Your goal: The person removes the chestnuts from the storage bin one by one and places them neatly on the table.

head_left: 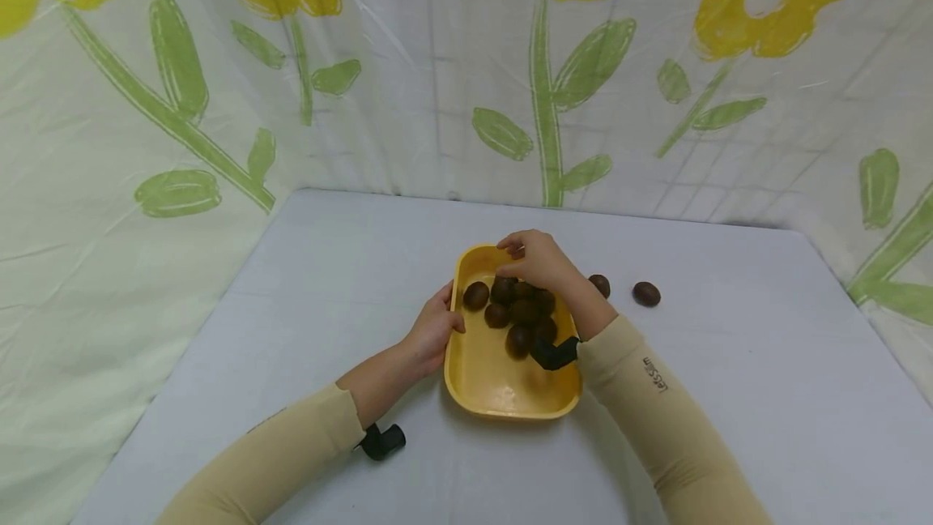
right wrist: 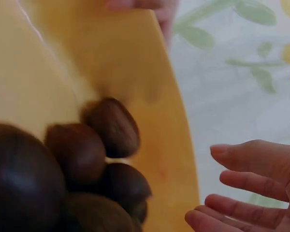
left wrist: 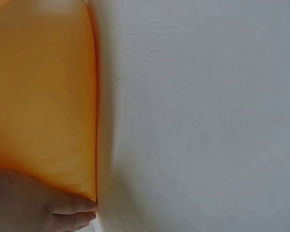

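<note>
A yellow plastic tray [head_left: 490, 383] stands in the middle of the head view, several dark brown chestnuts [head_left: 497, 315] gathered toward its far and right parts. My left hand [head_left: 437, 330] grips its left rim, thumb on the inner side and fingers outside. The left wrist view shows those fingers [left wrist: 72, 205] against the tray's outer wall [left wrist: 48, 96]. Over the tray's far right part is my right hand [head_left: 541, 262]. Its fingers [right wrist: 246, 159] are apart and bent loosely in the right wrist view, with nothing between them, beside the chestnuts [right wrist: 117, 128].
Two loose chestnuts lie on the white table [head_left: 729, 395] right of the tray: one chestnut [head_left: 599, 285] is beside the right forearm, another chestnut [head_left: 646, 293] farther right. A flower-printed curtain [head_left: 408, 104] hangs behind the table. Black wrist mounts [head_left: 382, 441] sit at the sleeves.
</note>
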Demonstrator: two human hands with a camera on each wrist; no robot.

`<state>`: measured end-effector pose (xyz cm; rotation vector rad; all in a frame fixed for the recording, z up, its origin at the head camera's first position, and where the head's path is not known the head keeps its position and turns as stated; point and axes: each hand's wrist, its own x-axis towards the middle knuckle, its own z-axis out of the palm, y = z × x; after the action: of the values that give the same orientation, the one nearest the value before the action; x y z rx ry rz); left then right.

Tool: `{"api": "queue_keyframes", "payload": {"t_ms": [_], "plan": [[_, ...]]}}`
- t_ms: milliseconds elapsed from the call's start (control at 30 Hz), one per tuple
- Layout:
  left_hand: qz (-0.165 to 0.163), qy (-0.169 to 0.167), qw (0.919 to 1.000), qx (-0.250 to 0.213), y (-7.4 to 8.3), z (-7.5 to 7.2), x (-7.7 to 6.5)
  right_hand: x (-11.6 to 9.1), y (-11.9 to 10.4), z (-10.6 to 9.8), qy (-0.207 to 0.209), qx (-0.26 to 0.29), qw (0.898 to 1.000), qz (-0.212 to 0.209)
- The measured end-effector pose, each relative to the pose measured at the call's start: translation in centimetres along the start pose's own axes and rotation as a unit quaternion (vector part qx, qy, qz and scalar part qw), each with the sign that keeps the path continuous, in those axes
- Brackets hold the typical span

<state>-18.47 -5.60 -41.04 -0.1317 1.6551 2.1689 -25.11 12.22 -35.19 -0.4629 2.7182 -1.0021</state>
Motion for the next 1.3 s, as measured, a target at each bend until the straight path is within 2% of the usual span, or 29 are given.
{"api": "queue_keyframes", "payload": {"t_ms": [200,400,600,733,1067,1300], "plan": [[0.004,-0.009,0.9999,-0.004,0.0,-0.1,0.0,0.6,-0.4,1.9,-0.032,-0.032,0.999,-0.022],[0.005,-0.015,0.9999,0.001,-0.1,-0.1,0.0,0.9,-0.7,3.5,-0.062,-0.058,0.996,-0.023],[0.002,-0.004,1.0,0.001,0.0,0.0,-0.1,1.5,-0.7,4.4,-0.089,-0.07,0.993,-0.017],[0.0,0.001,1.0,0.0,0.0,0.1,0.0,1.7,-0.7,4.9,-0.101,-0.085,0.991,-0.034],[0.0,0.011,0.9999,0.002,-0.2,0.0,0.2,1.8,-0.3,5.7,-0.091,-0.108,0.988,-0.064],[0.005,0.006,1.0,0.003,-0.2,0.0,0.3,1.8,-0.2,5.8,-0.083,-0.108,0.988,-0.076]]}}
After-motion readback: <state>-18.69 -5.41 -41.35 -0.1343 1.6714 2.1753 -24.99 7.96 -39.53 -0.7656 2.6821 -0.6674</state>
